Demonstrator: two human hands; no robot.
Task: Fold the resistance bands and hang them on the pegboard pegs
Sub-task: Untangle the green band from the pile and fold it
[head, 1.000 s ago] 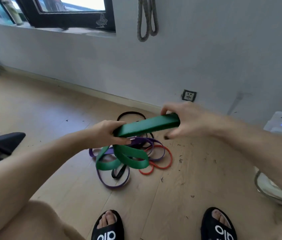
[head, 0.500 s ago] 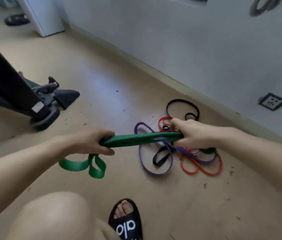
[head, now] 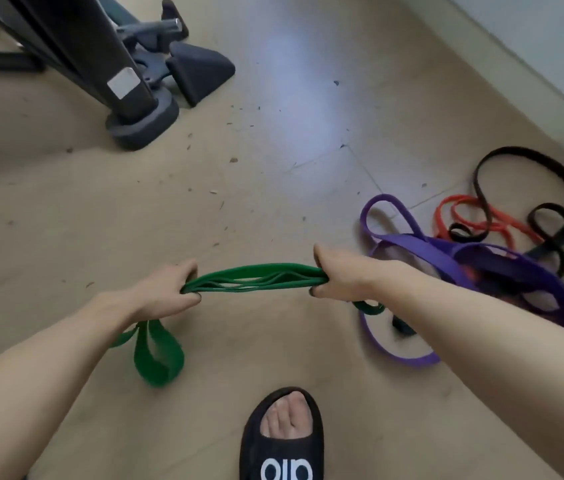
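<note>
A: Going from the left, where is the green band (head: 256, 279)?

B: It is held above the floor (head: 273, 188), its long axis running side to side. The left hand (head: 164, 293) has its fingers curled tight around 1 end, and spare loops hang below that fist.

A: And the right?

B: The right hand (head: 337, 277) clamps the other end just the same, a short tail showing under its wrist. Several layers bunch between the 2 fists.

A: What does the next fold turn on?

B: Probably bringing those ends together. The purple band (head: 502, 265), red band (head: 481, 220) and black band (head: 530, 181) lie on the floor beyond the right arm. No pegboard is in view.
</note>
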